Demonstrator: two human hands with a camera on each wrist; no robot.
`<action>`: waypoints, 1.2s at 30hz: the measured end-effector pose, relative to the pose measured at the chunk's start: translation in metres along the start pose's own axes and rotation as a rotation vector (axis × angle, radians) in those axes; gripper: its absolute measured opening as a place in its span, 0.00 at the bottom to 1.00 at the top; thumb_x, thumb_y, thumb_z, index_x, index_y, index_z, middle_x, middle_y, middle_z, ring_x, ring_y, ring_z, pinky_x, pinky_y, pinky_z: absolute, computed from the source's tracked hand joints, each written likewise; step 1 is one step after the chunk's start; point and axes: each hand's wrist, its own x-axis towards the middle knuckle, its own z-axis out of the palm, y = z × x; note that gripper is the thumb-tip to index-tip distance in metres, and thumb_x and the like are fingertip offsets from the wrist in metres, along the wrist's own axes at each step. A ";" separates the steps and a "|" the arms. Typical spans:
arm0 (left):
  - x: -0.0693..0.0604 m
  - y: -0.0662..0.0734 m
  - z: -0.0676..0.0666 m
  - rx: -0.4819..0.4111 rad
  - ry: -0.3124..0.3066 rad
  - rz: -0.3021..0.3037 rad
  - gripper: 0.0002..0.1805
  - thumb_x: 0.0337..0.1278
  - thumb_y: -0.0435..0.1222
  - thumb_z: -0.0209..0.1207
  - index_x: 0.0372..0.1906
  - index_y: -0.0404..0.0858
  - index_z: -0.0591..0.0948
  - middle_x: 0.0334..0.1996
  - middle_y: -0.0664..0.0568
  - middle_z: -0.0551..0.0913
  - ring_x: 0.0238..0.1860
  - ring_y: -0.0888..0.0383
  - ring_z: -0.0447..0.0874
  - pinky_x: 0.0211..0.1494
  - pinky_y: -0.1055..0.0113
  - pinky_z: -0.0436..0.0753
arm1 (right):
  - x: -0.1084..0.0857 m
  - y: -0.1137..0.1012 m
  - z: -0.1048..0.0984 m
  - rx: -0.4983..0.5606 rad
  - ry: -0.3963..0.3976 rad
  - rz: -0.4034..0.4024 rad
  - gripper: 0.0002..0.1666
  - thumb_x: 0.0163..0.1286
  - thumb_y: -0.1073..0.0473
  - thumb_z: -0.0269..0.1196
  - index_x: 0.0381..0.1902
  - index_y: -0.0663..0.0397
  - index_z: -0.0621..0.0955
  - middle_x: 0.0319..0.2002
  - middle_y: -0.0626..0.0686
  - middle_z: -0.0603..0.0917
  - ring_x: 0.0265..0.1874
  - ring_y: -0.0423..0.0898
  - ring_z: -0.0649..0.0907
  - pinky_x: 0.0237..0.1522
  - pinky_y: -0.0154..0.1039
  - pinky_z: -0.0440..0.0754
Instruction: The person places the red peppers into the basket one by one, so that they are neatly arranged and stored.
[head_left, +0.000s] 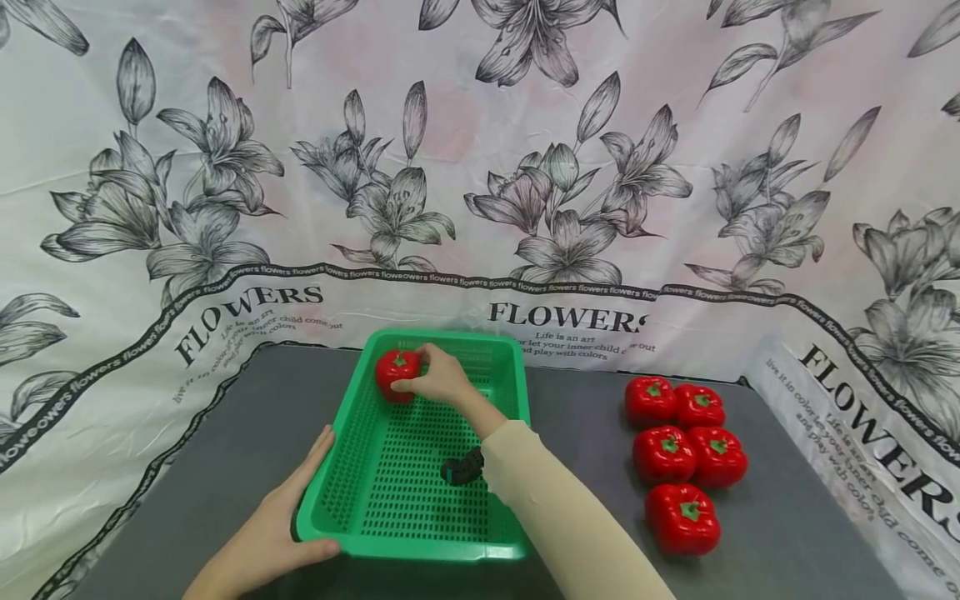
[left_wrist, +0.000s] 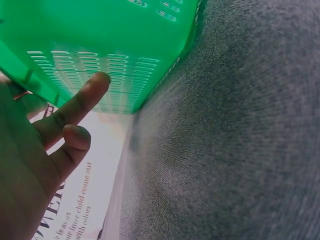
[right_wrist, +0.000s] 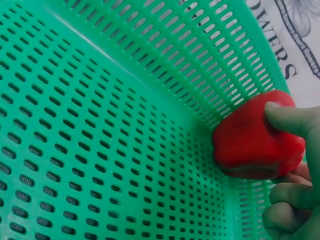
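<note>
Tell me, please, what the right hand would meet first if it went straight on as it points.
Past the red pepper that the right hand holds, probably the left wall of the green basket; any gap is hard to judge.

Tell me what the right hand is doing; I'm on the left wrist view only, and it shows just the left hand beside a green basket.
Observer: The right hand grips a red bell pepper by its sides.
Operator: Is that pepper within the basket walls?
Observer: Yes, the head view puts it inside the green basket, at the far left corner.
Operator: Are there more peppers outside?
Observer: Five more red bell peppers sit on the dark table, to the right of the basket.
</note>
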 end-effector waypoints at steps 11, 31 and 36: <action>-0.001 0.002 0.001 -0.003 0.017 0.009 0.59 0.64 0.47 0.71 0.89 0.55 0.43 0.88 0.58 0.41 0.79 0.80 0.41 0.68 0.66 0.73 | 0.001 0.004 0.002 0.013 -0.053 0.036 0.46 0.67 0.44 0.75 0.74 0.61 0.72 0.71 0.62 0.78 0.69 0.60 0.77 0.67 0.58 0.77; 0.000 0.001 -0.001 -0.021 0.012 0.016 0.59 0.64 0.44 0.71 0.89 0.54 0.43 0.88 0.57 0.40 0.79 0.81 0.41 0.67 0.69 0.73 | 0.000 -0.001 0.002 0.007 -0.048 0.025 0.48 0.62 0.46 0.79 0.73 0.59 0.72 0.67 0.60 0.80 0.65 0.57 0.79 0.63 0.56 0.80; 0.000 0.001 0.001 0.005 0.011 0.001 0.59 0.64 0.45 0.71 0.89 0.55 0.43 0.88 0.56 0.40 0.79 0.81 0.41 0.67 0.60 0.76 | -0.002 -0.002 0.004 -0.004 -0.037 0.026 0.50 0.60 0.44 0.79 0.73 0.59 0.72 0.66 0.60 0.81 0.64 0.57 0.80 0.62 0.56 0.81</action>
